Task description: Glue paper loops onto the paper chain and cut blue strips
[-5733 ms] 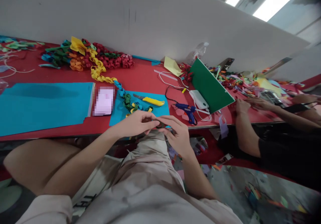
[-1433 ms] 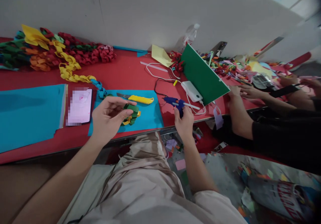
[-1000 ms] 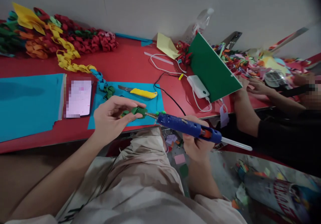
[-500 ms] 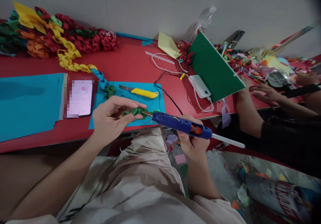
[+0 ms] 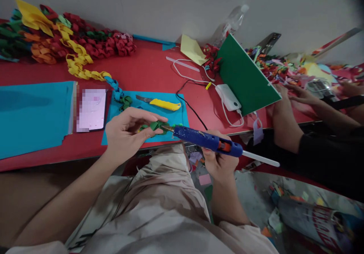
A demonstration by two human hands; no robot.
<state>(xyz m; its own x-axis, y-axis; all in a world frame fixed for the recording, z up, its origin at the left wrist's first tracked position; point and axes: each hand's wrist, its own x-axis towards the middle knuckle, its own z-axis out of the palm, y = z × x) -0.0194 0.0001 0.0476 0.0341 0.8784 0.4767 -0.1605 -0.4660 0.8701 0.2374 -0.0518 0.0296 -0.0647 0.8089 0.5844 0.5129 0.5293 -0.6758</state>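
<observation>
From the head camera, the left hand (image 5: 126, 132) sits just below the near edge of the red table (image 5: 148, 72), its thumb and fingers pinching a small green paper link (image 5: 155, 126). The link is the end of a paper chain (image 5: 85, 74) that runs away toward 10 o'clock, through blue and yellow links, to a heap of red, orange and green links by the wall.

The right hand (image 5: 220, 165) is clenched around the grip of a blue glue gun (image 5: 206, 143), held level at 3 o'clock of the left hand. The gun's nozzle points toward 9 o'clock and touches the green link. A white glue stick (image 5: 261, 158) juts from the back of the gun toward 3 o'clock.

At 12 o'clock of the link, a yellow-handled utility knife (image 5: 162, 103) lies on a blue paper sheet (image 5: 173, 116). A phone (image 5: 91, 109) lies just beside that sheet at 9 o'clock, and past it a larger blue sheet (image 5: 31, 113). At 2 o'clock a white power bank (image 5: 228, 97) lies beneath a tilted green board (image 5: 246, 77). Farther toward 3 o'clock, another person's hand (image 5: 303, 94) rests among paper scraps.
</observation>
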